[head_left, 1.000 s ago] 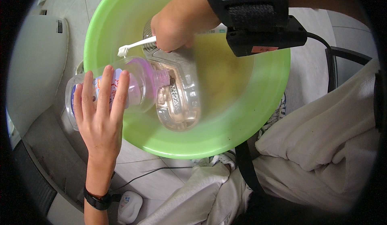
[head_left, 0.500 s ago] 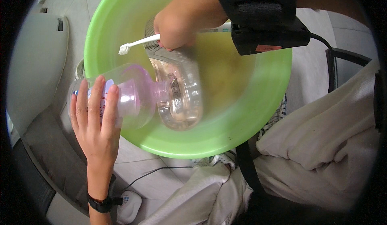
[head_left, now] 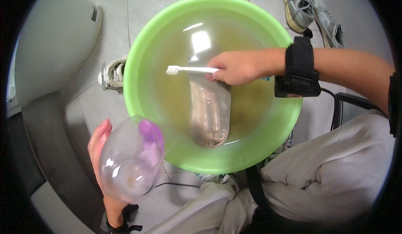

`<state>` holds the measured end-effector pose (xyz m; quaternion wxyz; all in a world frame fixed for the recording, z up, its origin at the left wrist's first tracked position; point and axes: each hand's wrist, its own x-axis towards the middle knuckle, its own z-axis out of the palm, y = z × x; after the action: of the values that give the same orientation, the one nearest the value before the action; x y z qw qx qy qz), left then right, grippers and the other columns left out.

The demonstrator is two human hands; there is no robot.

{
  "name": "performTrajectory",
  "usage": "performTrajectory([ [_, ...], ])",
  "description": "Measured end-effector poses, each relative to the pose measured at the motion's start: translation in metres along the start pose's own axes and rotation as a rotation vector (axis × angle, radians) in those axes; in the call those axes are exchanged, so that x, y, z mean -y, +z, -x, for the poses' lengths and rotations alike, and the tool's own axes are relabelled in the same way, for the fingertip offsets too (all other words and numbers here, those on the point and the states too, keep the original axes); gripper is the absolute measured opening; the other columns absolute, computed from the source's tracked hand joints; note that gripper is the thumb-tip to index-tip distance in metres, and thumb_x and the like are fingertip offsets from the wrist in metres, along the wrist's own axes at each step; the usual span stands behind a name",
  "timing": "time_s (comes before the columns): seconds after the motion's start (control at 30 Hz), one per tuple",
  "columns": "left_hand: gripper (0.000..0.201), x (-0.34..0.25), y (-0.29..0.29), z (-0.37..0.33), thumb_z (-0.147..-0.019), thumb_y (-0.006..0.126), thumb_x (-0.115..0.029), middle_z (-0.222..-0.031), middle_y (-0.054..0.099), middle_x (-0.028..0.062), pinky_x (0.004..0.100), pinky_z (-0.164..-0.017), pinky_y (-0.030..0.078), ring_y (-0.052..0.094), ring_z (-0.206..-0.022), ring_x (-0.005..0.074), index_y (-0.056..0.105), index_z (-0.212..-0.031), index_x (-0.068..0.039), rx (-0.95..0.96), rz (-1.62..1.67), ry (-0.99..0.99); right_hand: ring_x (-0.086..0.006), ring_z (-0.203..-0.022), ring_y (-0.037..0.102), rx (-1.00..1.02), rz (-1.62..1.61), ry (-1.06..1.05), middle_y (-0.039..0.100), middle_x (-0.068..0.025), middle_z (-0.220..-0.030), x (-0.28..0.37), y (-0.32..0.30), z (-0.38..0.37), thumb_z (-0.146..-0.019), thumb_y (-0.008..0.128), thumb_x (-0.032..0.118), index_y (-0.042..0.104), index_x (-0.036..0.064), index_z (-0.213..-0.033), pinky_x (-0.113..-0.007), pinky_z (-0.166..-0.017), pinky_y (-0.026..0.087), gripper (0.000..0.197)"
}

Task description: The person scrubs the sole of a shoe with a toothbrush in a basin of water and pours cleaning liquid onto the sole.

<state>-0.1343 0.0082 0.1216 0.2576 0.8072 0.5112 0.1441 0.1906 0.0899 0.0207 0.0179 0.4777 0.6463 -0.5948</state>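
Note:
My left hand [head_left: 98,142] is closed around a clear, rounded plastic bottle [head_left: 125,169] with a purple patch near its upper right, held beside the basin's lower left rim. Part of that hand is hidden behind the bottle. Over the green basin [head_left: 130,87], my right hand [head_left: 238,68] grips a white toothbrush [head_left: 192,69], its bristles pointing left. Under the same hand a shoe [head_left: 209,112] lies sole up in murky yellowish water [head_left: 253,104]. Some right fingers are hidden, so I cannot tell whether they also grip the shoe.
A pair of grey shoes [head_left: 299,7] stands on the tiled floor at the far right. Another light shoe [head_left: 113,74] sits against the basin's left side. A white rounded fixture [head_left: 54,41] is at the left. My trouser legs [head_left: 318,171] border the basin's near right.
The bottle has been drawn off the shoe, toward me and out past the basin rim, its base now tipped toward view. The toothbrush is still in my right hand. The view has shifted.

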Motion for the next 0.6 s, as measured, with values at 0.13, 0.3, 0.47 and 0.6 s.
performTrajectory([
  [0.13,0.087,0.011,0.004,0.046,-0.066,0.074,-0.029,-0.129,0.034,0.0155,0.0391,-0.096,0.036,0.039,-0.117,0.0291,0.028,-0.134,-0.001,-0.212,0.145,-0.224,-0.019,-0.1,0.053,0.015,-0.01,-0.012,0.057,-0.0106,-0.105,-0.012,-0.002,0.004,-0.092,0.042,0.018,0.054,0.0018,-0.11,-0.033,-0.087,0.041,0.027],
  [0.3,0.077,0.029,0.04,0.077,-0.074,0.067,-0.011,-0.133,0.033,0.0142,0.04,-0.098,0.035,0.04,-0.118,0.0269,0.024,-0.137,-0.002,-0.741,0.288,-0.354,-0.017,-0.095,0.051,-0.053,-0.101,-0.109,0.056,-0.0091,-0.102,-0.026,0.004,0.013,-0.093,0.039,0.017,0.053,0.0003,-0.11,-0.031,-0.086,0.04,0.027],
  [0.47,0.059,0.061,0.088,0.09,-0.083,0.056,0.002,-0.131,0.04,0.0134,0.0346,-0.099,0.035,0.044,-0.115,0.0225,0.03,-0.135,0.0,-1.088,0.38,-0.635,-0.0155,-0.091,0.051,-0.087,-0.099,-0.144,0.056,-0.0075,-0.098,-0.023,0.005,0.014,-0.094,0.039,0.018,0.053,0.0002,-0.11,-0.03,-0.085,0.04,0.028],
  [0.6,0.057,0.099,0.13,0.113,-0.085,0.058,-0.005,-0.129,0.042,0.0135,0.0343,-0.098,0.036,0.046,-0.112,0.0216,0.03,-0.134,0.002,-1.103,0.309,-0.75,-0.0148,-0.091,0.051,-0.066,-0.14,-0.056,0.056,-0.0067,-0.097,-0.02,0.005,0.015,-0.095,0.039,0.019,0.053,0.0002,-0.11,-0.029,-0.085,0.04,0.028],
])
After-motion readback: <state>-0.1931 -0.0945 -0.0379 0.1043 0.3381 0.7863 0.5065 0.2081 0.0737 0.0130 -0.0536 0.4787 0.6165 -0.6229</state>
